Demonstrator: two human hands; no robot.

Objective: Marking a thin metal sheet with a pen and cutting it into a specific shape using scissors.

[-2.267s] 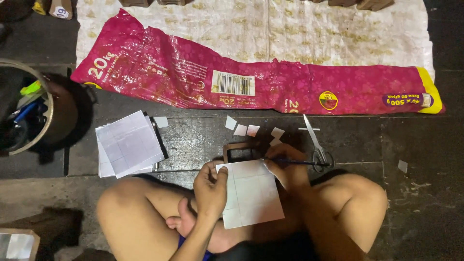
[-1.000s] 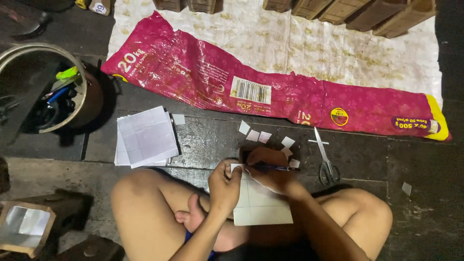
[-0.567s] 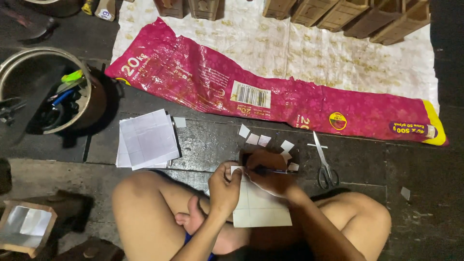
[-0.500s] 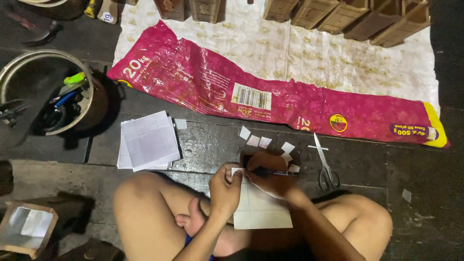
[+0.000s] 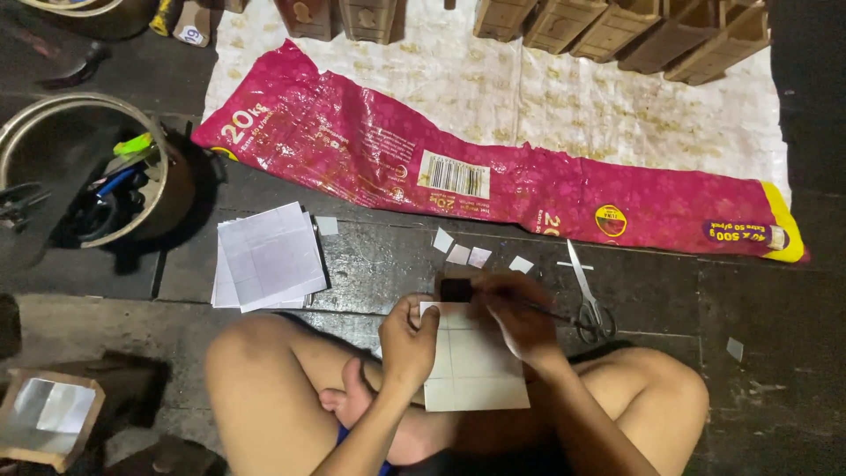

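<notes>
I sit cross-legged on a dark floor with a white sheet of paper (image 5: 471, 370) resting on my lap. The sheet shows faint ruled grid lines. My left hand (image 5: 410, 339) presses down on the sheet's left edge. My right hand (image 5: 515, 313) grips a thin dark pen (image 5: 551, 310) near the sheet's top right corner. A small dark block (image 5: 456, 289) lies at the sheet's top edge, between my two hands.
Scissors (image 5: 586, 295) and several small paper squares (image 5: 458, 254) lie ahead. A stack of ruled sheets (image 5: 269, 256) lies left. A metal pot (image 5: 84, 181) holds tools. A long pink sack (image 5: 476, 176) lies on a white cloth (image 5: 564, 97), wooden boxes (image 5: 617, 26) behind.
My view has tilted and shifted a little. My hands stay on the sheet; the right hand with the pen has moved slightly along its top edge.
</notes>
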